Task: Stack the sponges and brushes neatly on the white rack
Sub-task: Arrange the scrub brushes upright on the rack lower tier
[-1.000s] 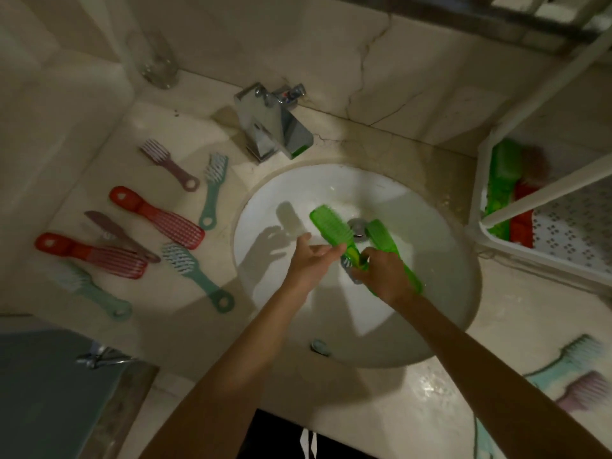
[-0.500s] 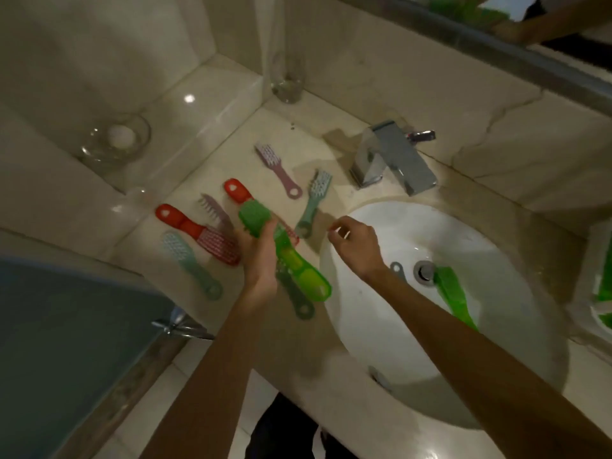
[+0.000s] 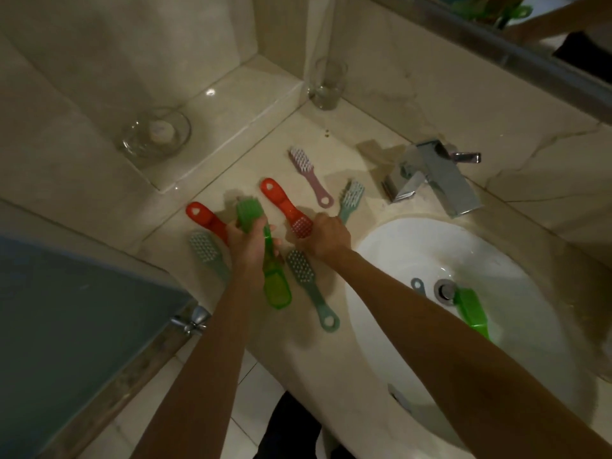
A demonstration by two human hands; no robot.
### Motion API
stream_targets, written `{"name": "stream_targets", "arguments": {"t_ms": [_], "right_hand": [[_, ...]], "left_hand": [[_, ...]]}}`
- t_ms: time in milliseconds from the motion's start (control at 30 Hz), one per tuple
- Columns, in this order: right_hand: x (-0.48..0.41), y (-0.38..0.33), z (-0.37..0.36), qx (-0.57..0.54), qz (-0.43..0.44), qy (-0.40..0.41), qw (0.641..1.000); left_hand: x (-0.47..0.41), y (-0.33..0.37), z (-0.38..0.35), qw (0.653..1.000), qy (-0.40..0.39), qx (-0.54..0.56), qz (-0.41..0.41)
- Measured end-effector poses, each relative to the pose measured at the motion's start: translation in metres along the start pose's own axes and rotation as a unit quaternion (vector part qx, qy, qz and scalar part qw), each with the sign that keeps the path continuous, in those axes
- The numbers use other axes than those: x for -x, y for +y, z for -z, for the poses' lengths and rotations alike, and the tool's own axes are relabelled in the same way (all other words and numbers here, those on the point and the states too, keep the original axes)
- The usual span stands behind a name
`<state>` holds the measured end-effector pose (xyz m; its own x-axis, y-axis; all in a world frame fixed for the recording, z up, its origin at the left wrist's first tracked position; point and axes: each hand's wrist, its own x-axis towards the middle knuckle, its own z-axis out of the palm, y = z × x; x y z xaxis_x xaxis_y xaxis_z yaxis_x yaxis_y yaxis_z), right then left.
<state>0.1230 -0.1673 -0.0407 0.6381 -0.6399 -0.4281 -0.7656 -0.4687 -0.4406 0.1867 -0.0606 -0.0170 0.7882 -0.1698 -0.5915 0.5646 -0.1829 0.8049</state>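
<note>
Marble counter (image 3: 334,127). Left hand (image 3: 250,248) grips green brush (image 3: 247,214) mid-body; right hand (image 3: 326,239) curled at bristle end of red brush (image 3: 281,201), hold unclear. Likely light, stiff, slippery plastic: take handles.

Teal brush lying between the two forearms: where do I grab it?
Pinch the teal brush by its slim handle, from above on the near side. It lies flat, bristles up, ring end toward you, handle clear of the right hand.

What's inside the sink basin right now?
In the sink basin: a green brush beside the drain, plus a small grey-blue ring, of what I cannot tell. The right forearm crosses the basin, hiding the brush's near end and whatever lies beneath.
</note>
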Motion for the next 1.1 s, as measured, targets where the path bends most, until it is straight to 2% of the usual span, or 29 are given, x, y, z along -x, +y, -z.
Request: {"name": "stream_targets", "arguments": {"t_ms": [167, 333, 567, 667, 800, 933, 1033, 1100], "right_hand": [[0.017, 0.004, 0.031, -0.072, 0.023, 0.003, 0.997], [0.059, 0.050, 0.076, -0.111, 0.002, -0.001, 0.994], [0.148, 0.156, 0.091, -0.176, -0.104, 0.073, 0.976], [0.194, 0.205, 0.100, -0.184, -0.160, 0.096, 0.965], [0.251, 0.273, 0.113, -0.107, -0.231, 0.111, 0.961], [0.310, 0.331, 0.125, -0.051, -0.261, 0.097, 0.959], [0.349, 0.365, 0.136, -0.036, -0.275, 0.100, 0.956], [0.370, 0.384, 0.146, -0.030, -0.280, 0.096, 0.955]], "left_hand": [[0.012, 0.009, -0.002, 0.998, -0.040, 0.022, -0.032], [0.035, 0.016, -0.027, 0.992, -0.098, -0.049, -0.063], [0.097, -0.015, -0.097, 0.940, -0.257, -0.199, -0.106], [0.133, -0.040, -0.126, 0.896, -0.317, -0.284, -0.130], [0.185, -0.069, -0.154, 0.822, -0.395, -0.375, -0.165], [0.241, -0.101, -0.177, 0.749, -0.460, -0.429, -0.208], [0.285, -0.128, -0.193, 0.710, -0.490, -0.450, -0.231], [0.310, -0.146, -0.203, 0.696, -0.513, -0.445, -0.232]]}}
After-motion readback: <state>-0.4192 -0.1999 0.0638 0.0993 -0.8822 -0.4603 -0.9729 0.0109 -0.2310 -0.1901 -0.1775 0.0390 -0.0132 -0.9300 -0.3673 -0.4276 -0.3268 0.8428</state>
